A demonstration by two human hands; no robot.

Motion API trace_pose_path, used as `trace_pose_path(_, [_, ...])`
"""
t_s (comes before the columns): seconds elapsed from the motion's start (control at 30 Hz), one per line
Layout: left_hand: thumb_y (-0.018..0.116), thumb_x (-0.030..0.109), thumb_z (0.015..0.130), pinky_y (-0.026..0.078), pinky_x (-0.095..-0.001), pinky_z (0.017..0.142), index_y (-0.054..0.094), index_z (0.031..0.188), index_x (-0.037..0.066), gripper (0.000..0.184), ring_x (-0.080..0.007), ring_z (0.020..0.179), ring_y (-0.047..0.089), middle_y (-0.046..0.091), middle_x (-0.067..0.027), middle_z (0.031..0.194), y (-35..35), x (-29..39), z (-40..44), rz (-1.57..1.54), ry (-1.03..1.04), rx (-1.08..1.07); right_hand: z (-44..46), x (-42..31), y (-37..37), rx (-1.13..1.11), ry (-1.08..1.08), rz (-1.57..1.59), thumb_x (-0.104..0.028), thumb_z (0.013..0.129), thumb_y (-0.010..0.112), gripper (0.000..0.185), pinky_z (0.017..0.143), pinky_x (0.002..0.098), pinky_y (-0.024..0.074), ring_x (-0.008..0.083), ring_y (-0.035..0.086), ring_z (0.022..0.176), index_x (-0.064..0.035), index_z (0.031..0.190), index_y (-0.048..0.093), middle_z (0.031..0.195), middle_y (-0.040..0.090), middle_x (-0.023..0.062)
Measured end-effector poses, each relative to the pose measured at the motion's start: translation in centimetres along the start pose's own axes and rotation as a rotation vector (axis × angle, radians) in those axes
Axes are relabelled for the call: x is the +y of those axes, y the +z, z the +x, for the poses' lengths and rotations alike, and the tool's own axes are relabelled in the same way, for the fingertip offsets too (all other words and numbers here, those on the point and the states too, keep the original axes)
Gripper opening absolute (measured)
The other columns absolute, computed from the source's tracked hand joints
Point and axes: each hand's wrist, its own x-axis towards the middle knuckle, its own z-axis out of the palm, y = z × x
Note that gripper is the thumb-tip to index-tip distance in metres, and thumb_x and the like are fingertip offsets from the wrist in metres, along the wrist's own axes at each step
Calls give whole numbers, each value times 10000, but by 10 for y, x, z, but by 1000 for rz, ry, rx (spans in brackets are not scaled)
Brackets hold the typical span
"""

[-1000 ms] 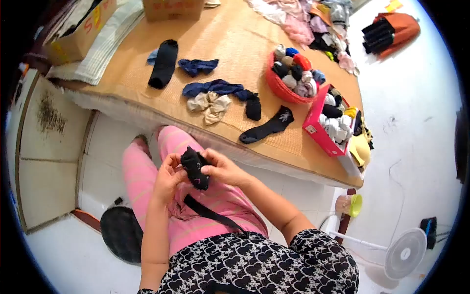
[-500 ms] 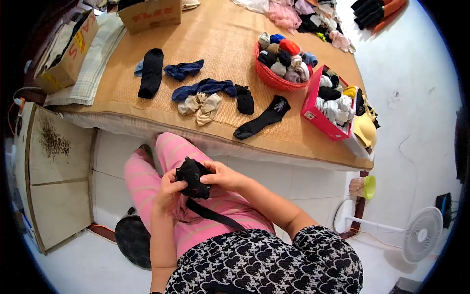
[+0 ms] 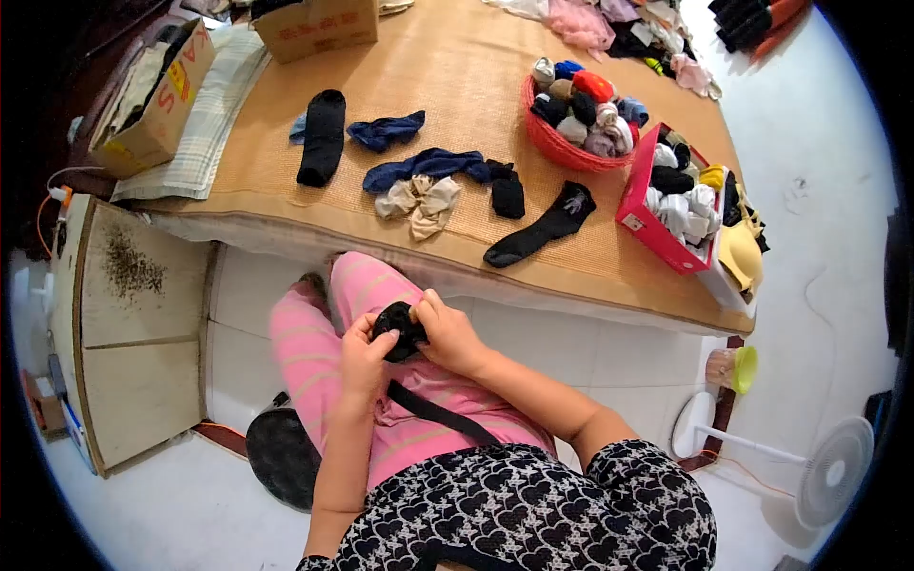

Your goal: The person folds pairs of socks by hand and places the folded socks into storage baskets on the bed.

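Observation:
Above my lap, a bunched black sock (image 3: pixel 403 335) is gripped between both hands. My left hand (image 3: pixel 365 354) pinches its left side with the thumb on top. On the other side, the fingers of my right hand (image 3: pixel 447 335) close on its upper right edge. Across the mat lie a long black sock (image 3: pixel 323 141), a navy sock (image 3: pixel 385 131), another stretched navy piece (image 3: pixel 424 170), a crumpled beige piece (image 3: pixel 419 205), a small folded black sock (image 3: pixel 508 193) and a black sock with a grey mark (image 3: pixel 541 226).
A red basket (image 3: pixel 557 143) and a pink box (image 3: pixel 659 240) hold several rolled socks. Cardboard boxes (image 3: pixel 143 133) stand on the bed mat (image 3: pixel 476 105). A white fan (image 3: pixel 833 473) is at right, a wooden cabinet (image 3: pixel 143 381) at left, a black stool (image 3: pixel 284 459) beside me.
The black sock has been turned and bunched more compactly. My right hand has moved from its side to its upper edge. The whole view has shifted, with things appearing further right.

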Motion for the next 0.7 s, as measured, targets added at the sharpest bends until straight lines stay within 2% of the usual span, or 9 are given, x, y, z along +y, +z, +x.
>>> trace_pose_path(0.03, [616,12,768,471,-243,694,580,912,0,149,-95,736,571,611,-21,838,0,-5,0,4,3,4,0,0,3,-14,-14,-72,-82,693,673,313,641,484,484,389,581,819,-67,935,475,961,499,158])
trace_pose_path(0.13, [587,-43,766,444,-250,624,547,895,9,144,-95,662,516,574,-17,793,28,6,-13,664,293,224,-2,-8,7,74,0,-148,-109,733,641,305,601,475,498,383,596,765,-86,1001,496,964,494,144])
trace_pose_path(0.17, [635,-16,748,440,-274,593,545,895,19,175,-130,610,508,549,-50,744,35,4,-15,800,526,253,-2,-8,8,74,-1,-144,-109,733,641,305,601,475,498,383,596,765,-86,1001,496,964,494,144])
trace_pose_path(0.23, [680,9,725,435,-301,571,551,895,29,215,-183,591,513,521,-79,717,46,9,-18,930,625,140,-1,-3,10,200,138,-144,-119,744,630,310,582,471,502,375,608,730,-105,1030,511,974,497,133])
trace_pose_path(0.3, [700,28,719,433,-313,544,584,888,34,205,-206,582,520,528,-80,715,58,14,-22,915,547,58,-2,7,5,250,224,-138,-115,709,655,334,594,467,500,374,600,738,-106,1014,519,969,495,121])
trace_pose_path(0.37, [669,58,761,477,-326,542,628,879,62,125,-228,594,584,583,-89,754,62,12,-23,848,529,-187,1,24,-11,312,215,-236,-63,691,656,335,609,457,497,365,589,764,-101,996,525,967,498,111])
trace_pose_path(0.4, [640,52,785,492,-321,560,652,850,69,69,-227,609,599,602,-89,782,67,16,-27,862,472,-321,4,33,-24,410,233,-232,-10,669,637,330,655,446,479,363,570,817,-86,971,527,950,509,123])
trace_pose_path(0.5, [648,25,761,471,-285,554,656,861,37,101,-190,625,592,588,-91,733,71,-3,-21,782,506,-431,14,64,-88,668,210,-290,58,663,606,317,748,428,443,365,535,904,-61,946,528,933,513,151])
trace_pose_path(0.7, [632,30,770,442,-293,552,643,852,31,83,-198,587,544,546,-88,700,71,3,22,821,439,-286,25,137,-288,1038,252,-916,-7,714,653,315,767,432,475,337,549,930,-87,993,529,989,460,133])
